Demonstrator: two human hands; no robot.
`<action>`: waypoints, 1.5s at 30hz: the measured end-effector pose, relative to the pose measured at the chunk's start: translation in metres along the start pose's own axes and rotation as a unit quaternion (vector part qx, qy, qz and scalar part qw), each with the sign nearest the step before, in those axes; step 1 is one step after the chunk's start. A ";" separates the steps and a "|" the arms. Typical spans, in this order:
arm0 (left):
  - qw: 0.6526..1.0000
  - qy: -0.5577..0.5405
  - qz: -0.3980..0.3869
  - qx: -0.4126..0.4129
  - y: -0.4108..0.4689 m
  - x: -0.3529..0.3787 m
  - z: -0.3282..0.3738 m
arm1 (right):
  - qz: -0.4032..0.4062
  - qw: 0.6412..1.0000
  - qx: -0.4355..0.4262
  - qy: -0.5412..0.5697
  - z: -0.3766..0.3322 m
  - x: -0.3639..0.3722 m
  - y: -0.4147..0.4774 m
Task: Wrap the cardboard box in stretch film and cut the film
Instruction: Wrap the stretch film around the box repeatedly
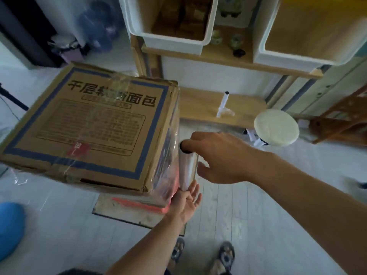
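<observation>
A large cardboard box [89, 124] with a blue border and printed text stands raised on a low stand with a red edge [139, 203]. Clear stretch film [168, 165] covers its right side and runs in streaks over its top. A stretch film roll [187, 167] stands upright against the box's near right corner. My right hand [220, 157] grips the roll's top, with a finger hooked into the core and the thumb on the side. My left hand [186, 201] supports the roll's lower end from below, with its fingers straight and spread.
A low wooden bench [248, 108] behind holds a white tube [223, 104]. A round cream stool [277, 128] stands at the right beside a wooden chair [341, 124]. White bins [172, 39] sit on a shelf above. A blue object [10, 227] lies at the lower left. My sandalled feet [204, 253] stand on the pale floorboards.
</observation>
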State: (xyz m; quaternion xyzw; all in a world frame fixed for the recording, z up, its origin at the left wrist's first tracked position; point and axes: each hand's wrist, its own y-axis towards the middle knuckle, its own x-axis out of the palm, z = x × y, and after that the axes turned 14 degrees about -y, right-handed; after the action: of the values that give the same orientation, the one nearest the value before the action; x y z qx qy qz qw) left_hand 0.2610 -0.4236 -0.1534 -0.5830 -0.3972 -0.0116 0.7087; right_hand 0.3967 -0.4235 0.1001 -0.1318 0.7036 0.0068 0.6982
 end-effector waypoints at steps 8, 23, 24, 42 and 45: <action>0.989 -0.123 -0.010 0.081 0.022 0.049 -0.038 | -0.014 0.994 -0.106 -0.007 0.067 0.002 0.019; 0.953 -0.250 -0.010 0.171 0.073 0.088 -0.043 | 0.042 0.984 -0.175 0.005 0.118 0.019 0.069; 0.950 -0.259 -0.014 0.175 0.078 0.090 -0.040 | 0.040 0.983 -0.179 -0.009 0.121 0.021 0.074; 0.873 -0.412 -0.118 0.233 0.149 0.154 0.016 | -0.023 0.942 -0.334 -0.016 0.155 0.014 0.209; 0.849 -0.443 -0.128 0.260 0.161 0.163 0.025 | -0.039 0.929 -0.368 -0.014 0.157 0.014 0.230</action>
State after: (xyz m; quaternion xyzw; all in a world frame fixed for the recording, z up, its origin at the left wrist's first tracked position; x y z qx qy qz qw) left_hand 0.4358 -0.2787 -0.1909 -0.2650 -0.7283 0.2612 0.5755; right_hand 0.5064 -0.1735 0.0419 -0.4063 0.6364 0.2398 0.6103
